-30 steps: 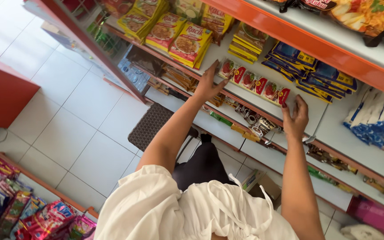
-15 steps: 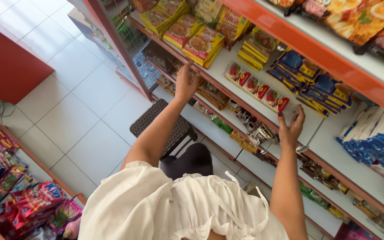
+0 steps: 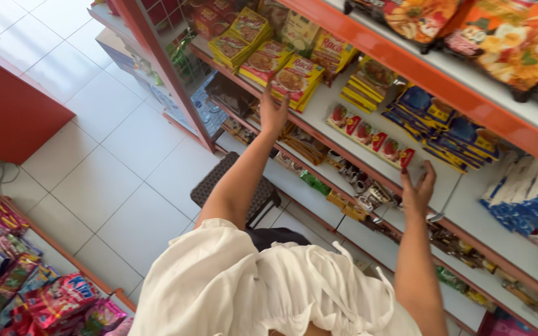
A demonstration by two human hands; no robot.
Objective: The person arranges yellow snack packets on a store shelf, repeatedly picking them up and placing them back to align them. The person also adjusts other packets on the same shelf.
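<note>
White shelf (image 3: 344, 134) stocked with packets. Left hand (image 3: 273, 112) open, empty, fingertips at yellow packet stack (image 3: 294, 79). Right hand (image 3: 417, 190) open, empty, just below row of small red sachets (image 3: 372, 133).

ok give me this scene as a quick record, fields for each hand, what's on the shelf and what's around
left hand: left hand raised, open, at the front edge of the yellow packets
right hand: right hand open, fingers up, by the end of the row of red and white packets
shelf: white shelf with orange edge; blue packets behind the row
floor: white tiles, dark stool
lower left: rack of colourful snack bags
</note>
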